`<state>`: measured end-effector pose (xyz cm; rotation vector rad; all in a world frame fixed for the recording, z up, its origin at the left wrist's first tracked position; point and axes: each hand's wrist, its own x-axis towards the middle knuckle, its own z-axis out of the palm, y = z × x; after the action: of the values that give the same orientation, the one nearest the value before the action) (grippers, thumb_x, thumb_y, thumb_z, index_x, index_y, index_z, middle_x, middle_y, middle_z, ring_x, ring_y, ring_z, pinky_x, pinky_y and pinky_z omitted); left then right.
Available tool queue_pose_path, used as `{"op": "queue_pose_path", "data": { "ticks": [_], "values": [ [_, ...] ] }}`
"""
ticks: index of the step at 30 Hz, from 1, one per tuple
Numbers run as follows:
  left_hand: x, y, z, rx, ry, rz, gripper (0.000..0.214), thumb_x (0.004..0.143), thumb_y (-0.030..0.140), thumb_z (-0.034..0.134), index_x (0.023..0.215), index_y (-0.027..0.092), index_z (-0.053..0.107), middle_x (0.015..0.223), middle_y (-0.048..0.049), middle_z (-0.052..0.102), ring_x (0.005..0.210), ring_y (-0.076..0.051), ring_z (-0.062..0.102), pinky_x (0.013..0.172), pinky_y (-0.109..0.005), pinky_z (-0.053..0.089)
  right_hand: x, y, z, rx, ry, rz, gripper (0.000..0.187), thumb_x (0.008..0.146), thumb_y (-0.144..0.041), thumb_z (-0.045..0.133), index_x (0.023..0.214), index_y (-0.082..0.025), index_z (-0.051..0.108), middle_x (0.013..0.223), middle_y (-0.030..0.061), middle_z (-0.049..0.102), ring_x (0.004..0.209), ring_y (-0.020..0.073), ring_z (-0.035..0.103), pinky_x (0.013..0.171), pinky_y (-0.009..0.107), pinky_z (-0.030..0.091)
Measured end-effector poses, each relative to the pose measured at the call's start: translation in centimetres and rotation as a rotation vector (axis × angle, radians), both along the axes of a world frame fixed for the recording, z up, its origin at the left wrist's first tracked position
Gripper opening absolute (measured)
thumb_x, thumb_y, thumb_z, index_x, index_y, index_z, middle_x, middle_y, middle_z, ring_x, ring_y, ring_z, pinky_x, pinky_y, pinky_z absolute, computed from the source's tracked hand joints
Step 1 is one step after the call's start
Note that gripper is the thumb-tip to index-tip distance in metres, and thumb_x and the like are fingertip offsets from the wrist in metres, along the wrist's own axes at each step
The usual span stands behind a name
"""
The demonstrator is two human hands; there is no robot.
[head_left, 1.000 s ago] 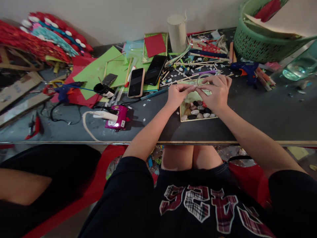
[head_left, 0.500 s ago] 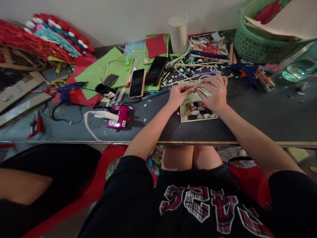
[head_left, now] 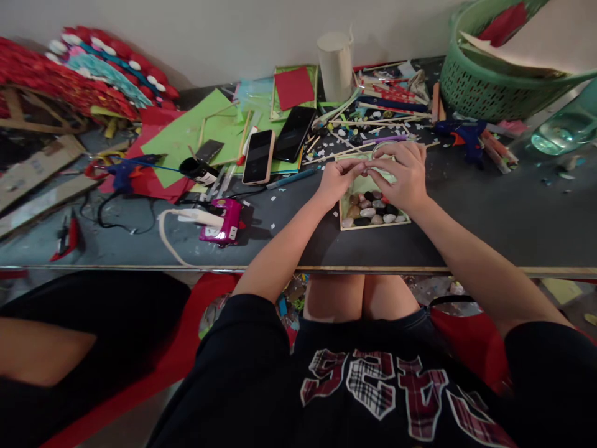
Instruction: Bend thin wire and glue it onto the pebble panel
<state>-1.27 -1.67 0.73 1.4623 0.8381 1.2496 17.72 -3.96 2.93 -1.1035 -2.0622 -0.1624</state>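
My left hand [head_left: 340, 179] and my right hand [head_left: 405, 173] meet fingertip to fingertip, both pinched closed, above a shallow pale-green tray with thin wooden edges [head_left: 374, 226]. Whatever lies between the fingertips is too small and covered to name. Smooth pebbles [head_left: 367, 212] in black, white, grey and brown fill the near part of the tray. Part of its far half is hidden beneath my hands. Behind my right fingers shows the curved rim of a clear ring-like thing [head_left: 383, 144], and I cannot tell whether the hand touches it.
Two phones [head_left: 259, 157], a purple power adapter [head_left: 221, 221] with a white plug and a blue glue gun [head_left: 125, 173] are on the left. Behind are sticks, paper scraps and a white cylinder [head_left: 334, 65]. Another glue gun [head_left: 469, 135] and a green basket [head_left: 494, 87] stand right. A person sits left.
My fingertips have shifted very slightly to the left, still pinched together over the tray. The pebbles and everything else on the table stay where they were.
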Motion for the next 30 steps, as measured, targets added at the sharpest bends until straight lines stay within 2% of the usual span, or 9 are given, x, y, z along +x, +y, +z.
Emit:
{"op": "queue_pose_path", "data": {
  "ticks": [11,15,19,22,25,28,30],
  "values": [
    [0.1,-0.2,0.4,-0.012,0.01,0.006,0.065,0.069,0.081,0.077,0.083,0.017,0.081,0.072,-0.001,0.074,0.069,-0.01,0.064,0.069,-0.023,0.049,0.0,-0.2,0.3,-0.065,-0.044,0.013,0.035,0.105,-0.05,0.048,0.099,-0.029,0.075,0.117,0.0059,0.074,0.121,0.0322,0.063,0.113,0.061,0.04],
    [0.1,-0.3,0.5,-0.046,0.029,0.014,0.068,0.067,0.084,0.076,0.081,0.017,0.08,0.073,-0.001,0.073,0.069,-0.009,0.062,0.069,-0.023,0.048,0.0,-0.3,0.7,-0.093,-0.045,0.04,0.033,0.106,-0.047,0.047,0.099,-0.028,0.074,0.116,0.006,0.074,0.119,0.0316,0.064,0.112,0.06,0.04],
    [0.0,-0.3,0.6,-0.062,-0.036,-0.004,0.061,0.071,0.077,0.08,0.084,0.017,0.08,0.072,0.001,0.071,0.067,-0.007,0.059,0.069,-0.021,0.049,-0.3,-0.7,0.9,-0.098,-0.046,0.059,0.03,0.103,-0.044,0.048,0.095,-0.028,0.072,0.115,0.0051,0.075,0.118,0.031,0.064,0.112,0.059,0.04],
    [0.1,-0.3,0.8,-0.117,-0.047,0.031,0.05,0.08,0.066,0.081,0.085,0.017,0.078,0.07,0.0024,0.068,0.066,-0.006,0.058,0.067,-0.019,0.047,-0.1,-0.6,0.9,-0.1,-0.04,0.042,0.029,0.102,-0.042,0.047,0.097,-0.027,0.072,0.116,0.0062,0.075,0.119,0.0322,0.063,0.112,0.06,0.04],
    [0.2,-0.2,1.1,-0.219,-0.031,0.103,0.041,0.088,0.057,0.079,0.082,0.017,0.075,0.067,0.0032,0.065,0.062,-0.004,0.055,0.062,-0.016,0.043,1.1,0.5,0.9,-0.119,-0.039,-0.054,0.03,0.102,-0.043,0.046,0.102,-0.028,0.072,0.116,0.0093,0.074,0.12,0.0347,0.061,0.109,0.062,0.04],
    [0.3,-0.3,1.3,-0.286,-0.077,0.107,0.034,0.092,0.048,0.078,0.082,0.016,0.074,0.067,0.0034,0.062,0.061,-0.003,0.053,0.057,-0.015,0.04,3.4,2.1,1.2,-0.2,-0.013,-0.267,0.033,0.104,-0.044,0.044,0.105,-0.028,0.072,0.111,0.0133,0.074,0.121,0.0368,0.057,0.107,0.063,0.037],
    [0.3,-0.3,1.4,-0.296,-0.119,0.081,0.028,0.094,0.042,0.077,0.083,0.017,0.075,0.068,0.0033,0.063,0.061,-0.003,0.052,0.056,-0.015,0.038,4.9,2.9,1.4,-0.254,0.055,-0.416,0.034,0.105,-0.042,0.043,0.106,-0.025,0.073,0.112,0.0161,0.074,0.123,0.0395,0.053,0.11,0.067,0.029]
  ]
}}
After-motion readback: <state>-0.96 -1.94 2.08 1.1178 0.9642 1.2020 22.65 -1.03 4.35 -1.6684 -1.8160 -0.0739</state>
